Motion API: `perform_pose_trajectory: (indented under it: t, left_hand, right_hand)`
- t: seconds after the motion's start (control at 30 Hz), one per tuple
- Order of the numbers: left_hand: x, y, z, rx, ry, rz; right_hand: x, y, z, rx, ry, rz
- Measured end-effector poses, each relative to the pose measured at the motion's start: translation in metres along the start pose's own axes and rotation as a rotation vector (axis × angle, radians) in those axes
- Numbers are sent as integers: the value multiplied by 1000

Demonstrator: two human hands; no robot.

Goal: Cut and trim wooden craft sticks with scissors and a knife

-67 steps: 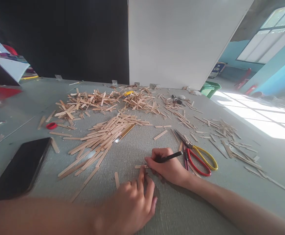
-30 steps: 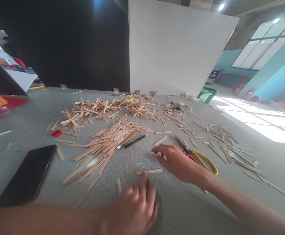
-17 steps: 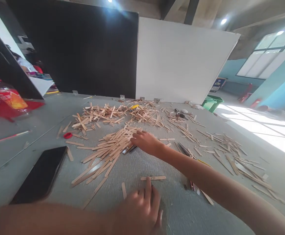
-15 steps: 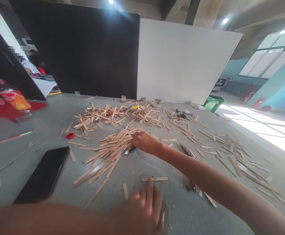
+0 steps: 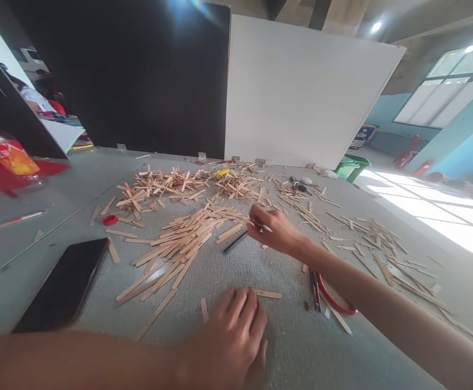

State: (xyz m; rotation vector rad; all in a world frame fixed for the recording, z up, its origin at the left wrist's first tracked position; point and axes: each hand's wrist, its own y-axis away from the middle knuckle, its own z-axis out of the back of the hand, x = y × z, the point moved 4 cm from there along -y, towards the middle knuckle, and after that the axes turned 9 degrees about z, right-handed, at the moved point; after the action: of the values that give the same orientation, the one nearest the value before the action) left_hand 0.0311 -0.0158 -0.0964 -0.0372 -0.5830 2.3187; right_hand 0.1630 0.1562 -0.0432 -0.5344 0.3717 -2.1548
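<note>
My left hand (image 5: 236, 325) rests palm down on the grey table, fingers bent and slightly apart, their tips over the left end of a wooden craft stick (image 5: 269, 294). Thin marks show on the stick near the fingertips. My right hand (image 5: 272, 228) is closed round a slim pen-like thing (image 5: 265, 226) with a pale end; most of it is hidden by the fingers. Just left of that hand lies a dark rod (image 5: 235, 242). A fanned pile of craft sticks (image 5: 183, 238) spreads to the left, and a short stick (image 5: 204, 310) lies beside my left hand.
A black phone (image 5: 63, 284) and a red ring (image 5: 109, 219) lie at left, with a drink bottle (image 5: 11, 157) beyond. Loose sticks (image 5: 159, 184) cover the back. A red loop handle (image 5: 336, 298) and a dark slim tool (image 5: 315, 290) lie under my right forearm. Panels (image 5: 293, 92) stand behind.
My right hand has moved right from the fanned pile and now holds the pen-like thing. The dark rod has come into view. My left fingers have come down over the stick's left end.
</note>
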Motion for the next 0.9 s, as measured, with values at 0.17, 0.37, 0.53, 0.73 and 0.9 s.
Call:
perform_pose_trajectory:
  t: [0.17, 0.37, 0.53, 0.73, 0.9]
  left_hand:
    - [-1, 0, 0, 40, -5, 1]
    - [0, -4, 7, 78, 33, 5]
    - [2, -4, 6, 144, 62, -3]
    - [4, -4, 2, 171, 100, 14]
    - [5, -4, 1, 177, 121, 21]
  right_hand:
    - [27, 53, 11, -121, -406, -197]
    - [49, 97, -2, -200, -944, -560]
    - [50, 112, -15, -226, -1015, -640]
    - [50, 118, -24, -148, -955, -626]
    - [59, 119, -23, -178, -841, -696]
